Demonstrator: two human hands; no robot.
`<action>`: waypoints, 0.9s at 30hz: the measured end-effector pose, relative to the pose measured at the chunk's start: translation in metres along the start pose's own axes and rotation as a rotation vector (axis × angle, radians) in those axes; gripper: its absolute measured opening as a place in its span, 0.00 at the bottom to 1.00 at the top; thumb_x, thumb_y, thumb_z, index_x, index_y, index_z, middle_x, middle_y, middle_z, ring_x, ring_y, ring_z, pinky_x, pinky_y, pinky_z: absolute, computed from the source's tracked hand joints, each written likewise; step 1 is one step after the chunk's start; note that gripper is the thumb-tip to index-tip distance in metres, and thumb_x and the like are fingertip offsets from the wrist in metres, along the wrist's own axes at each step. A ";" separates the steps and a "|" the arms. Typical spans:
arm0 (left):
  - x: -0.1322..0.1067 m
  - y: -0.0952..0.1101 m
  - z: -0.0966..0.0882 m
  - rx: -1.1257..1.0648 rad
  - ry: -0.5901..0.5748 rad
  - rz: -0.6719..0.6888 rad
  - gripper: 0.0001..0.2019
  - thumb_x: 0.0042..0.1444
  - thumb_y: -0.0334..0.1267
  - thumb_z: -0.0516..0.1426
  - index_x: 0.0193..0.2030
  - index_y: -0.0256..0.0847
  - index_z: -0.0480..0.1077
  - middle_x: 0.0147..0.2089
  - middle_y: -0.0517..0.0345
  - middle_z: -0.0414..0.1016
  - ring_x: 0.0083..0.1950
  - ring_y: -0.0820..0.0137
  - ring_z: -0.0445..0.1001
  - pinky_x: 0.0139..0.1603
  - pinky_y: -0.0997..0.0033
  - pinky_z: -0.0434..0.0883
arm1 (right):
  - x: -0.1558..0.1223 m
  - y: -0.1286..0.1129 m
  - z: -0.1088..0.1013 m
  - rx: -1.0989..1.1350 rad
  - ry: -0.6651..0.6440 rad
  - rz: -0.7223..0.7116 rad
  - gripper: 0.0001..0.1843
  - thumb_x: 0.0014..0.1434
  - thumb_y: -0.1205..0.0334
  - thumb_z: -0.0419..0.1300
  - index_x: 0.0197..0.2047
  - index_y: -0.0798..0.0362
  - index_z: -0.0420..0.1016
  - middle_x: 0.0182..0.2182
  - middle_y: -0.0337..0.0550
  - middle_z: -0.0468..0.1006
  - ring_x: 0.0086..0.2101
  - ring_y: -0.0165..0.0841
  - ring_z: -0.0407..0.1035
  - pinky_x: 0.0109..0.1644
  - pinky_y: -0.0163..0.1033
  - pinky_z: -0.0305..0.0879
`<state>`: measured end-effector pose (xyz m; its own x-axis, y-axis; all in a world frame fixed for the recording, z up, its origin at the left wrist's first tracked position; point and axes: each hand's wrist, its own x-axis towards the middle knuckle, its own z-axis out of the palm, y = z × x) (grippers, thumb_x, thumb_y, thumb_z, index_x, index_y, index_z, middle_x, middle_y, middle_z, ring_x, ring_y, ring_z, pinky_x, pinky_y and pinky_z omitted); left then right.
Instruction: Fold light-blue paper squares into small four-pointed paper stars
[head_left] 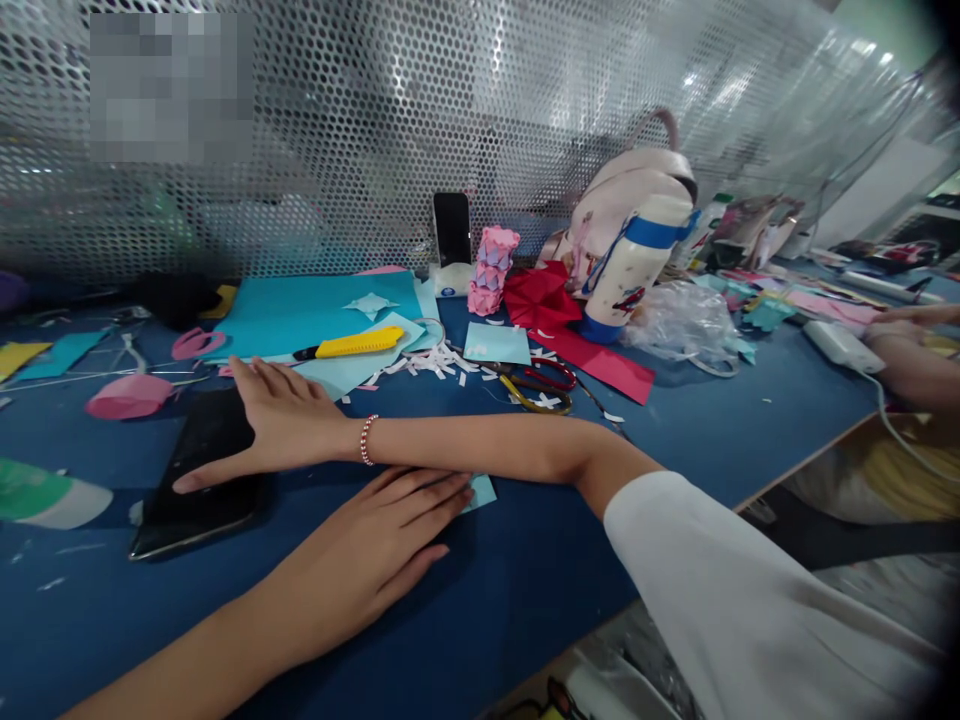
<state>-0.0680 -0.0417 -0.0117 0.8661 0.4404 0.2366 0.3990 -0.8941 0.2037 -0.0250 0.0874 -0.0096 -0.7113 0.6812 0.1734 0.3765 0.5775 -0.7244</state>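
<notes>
My right arm, with a beaded bracelet (367, 440) at the wrist, crosses above my left. My right hand (281, 425) is spread over a black phone (199, 500) lying on the table; whether it touches the phone I cannot tell. Below that forearm my left hand (394, 535) lies palm down, fingers extended, on the near part of the table. A small light-blue paper piece (481, 491) shows past its fingertips, the rest of it hidden. A yellow utility knife (360, 342) and a light-blue paper square (497, 343) lie beyond my hands.
White paper scraps (439, 362) and scissors (536, 390) lie mid-table. At the back stand an upright phone (452, 230), a pink-purple folded-paper column (493, 270), a bottle (634, 265) and a backpack (637, 180). Another person's arm (919, 350) is at the right. Left is a green-white tube (52, 495).
</notes>
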 end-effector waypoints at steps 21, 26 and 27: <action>-0.001 0.002 -0.001 -0.008 -0.024 -0.007 0.24 0.81 0.39 0.51 0.80 0.47 0.66 0.76 0.53 0.75 0.77 0.57 0.73 0.79 0.50 0.70 | -0.005 -0.006 0.003 -0.102 -0.028 0.019 0.82 0.51 0.27 0.78 0.88 0.51 0.32 0.86 0.53 0.29 0.84 0.51 0.26 0.86 0.67 0.37; -0.002 0.000 0.000 -0.021 -0.017 -0.018 0.25 0.81 0.39 0.52 0.80 0.49 0.65 0.76 0.53 0.75 0.77 0.58 0.73 0.80 0.52 0.69 | -0.005 -0.007 0.002 -0.115 -0.057 0.030 0.82 0.53 0.29 0.78 0.88 0.52 0.29 0.85 0.54 0.24 0.84 0.54 0.24 0.86 0.67 0.36; -0.002 0.000 0.000 -0.021 -0.015 -0.019 0.25 0.81 0.39 0.52 0.80 0.49 0.65 0.76 0.53 0.75 0.77 0.58 0.73 0.80 0.52 0.69 | -0.005 -0.008 0.002 -0.113 -0.057 0.032 0.81 0.53 0.29 0.78 0.88 0.51 0.30 0.86 0.53 0.25 0.84 0.53 0.24 0.86 0.67 0.37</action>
<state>-0.0697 -0.0427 -0.0121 0.8629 0.4562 0.2176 0.4094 -0.8833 0.2284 -0.0258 0.0790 -0.0061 -0.7290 0.6754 0.1113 0.4617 0.6053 -0.6485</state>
